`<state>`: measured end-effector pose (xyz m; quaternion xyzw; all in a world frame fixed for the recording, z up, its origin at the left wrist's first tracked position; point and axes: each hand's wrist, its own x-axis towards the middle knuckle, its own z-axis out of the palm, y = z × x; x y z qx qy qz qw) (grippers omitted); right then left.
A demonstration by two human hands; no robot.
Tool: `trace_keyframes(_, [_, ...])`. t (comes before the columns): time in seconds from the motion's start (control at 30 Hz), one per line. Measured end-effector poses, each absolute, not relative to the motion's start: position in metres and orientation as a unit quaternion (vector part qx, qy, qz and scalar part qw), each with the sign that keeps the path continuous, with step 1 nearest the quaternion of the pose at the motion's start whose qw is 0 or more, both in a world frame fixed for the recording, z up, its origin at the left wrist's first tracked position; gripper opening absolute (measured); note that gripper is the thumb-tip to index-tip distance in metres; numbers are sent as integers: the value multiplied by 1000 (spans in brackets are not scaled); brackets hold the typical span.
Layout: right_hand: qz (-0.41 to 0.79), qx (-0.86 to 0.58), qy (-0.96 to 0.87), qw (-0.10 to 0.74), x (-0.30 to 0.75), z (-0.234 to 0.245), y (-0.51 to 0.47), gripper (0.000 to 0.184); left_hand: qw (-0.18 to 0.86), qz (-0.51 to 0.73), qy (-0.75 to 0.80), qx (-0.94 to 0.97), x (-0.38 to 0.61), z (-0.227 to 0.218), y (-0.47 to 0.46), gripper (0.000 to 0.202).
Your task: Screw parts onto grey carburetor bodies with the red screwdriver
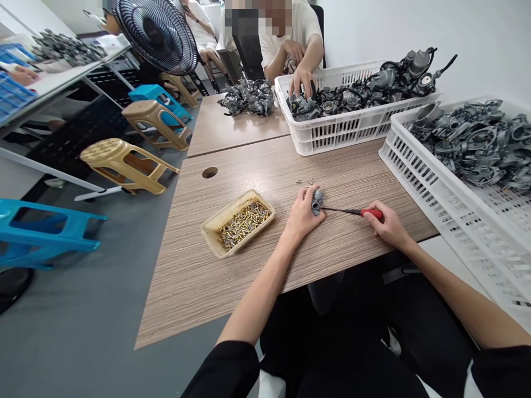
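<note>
On the wood-grain table, my left hand (304,213) is closed around a small grey metal carburetor body (317,202), partly hidden by the fingers. My right hand (389,225) grips the red handle of a screwdriver (355,211). Its dark shaft points left, and the tip meets the right side of the carburetor body; the exact contact spot is too small to make out. Just beyond my left hand lie a few small metal pieces (310,181). Left of that hand stands a cream plastic tub (265,216) holding many small brass and silver-coloured parts (244,224).
A white basket (305,145) of carburetors stands at the back, with a co-worker's hands (302,83) in it. Another white basket (418,190) of metal bodies is at right. More carburetors (250,97) lie piled behind. Stools (120,160) and a fan (157,36) stand left.
</note>
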<state>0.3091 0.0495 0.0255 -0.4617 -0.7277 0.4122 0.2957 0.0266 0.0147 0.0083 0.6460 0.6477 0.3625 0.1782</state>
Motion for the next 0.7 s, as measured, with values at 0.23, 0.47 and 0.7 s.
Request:
trace_keyframes(0.23, [246, -557, -695, 383, 313, 19, 51, 39, 220, 473, 616, 590, 22, 7, 22, 72])
trace_keyframes(0.47, [96, -546, -796, 244, 314, -2, 69, 35, 515, 649, 470, 304, 20, 12, 34, 56])
trace_keyframes(0.7, [-1, -515, -804, 297, 283, 7, 64, 55, 660, 629, 372, 174, 26, 17, 29, 56])
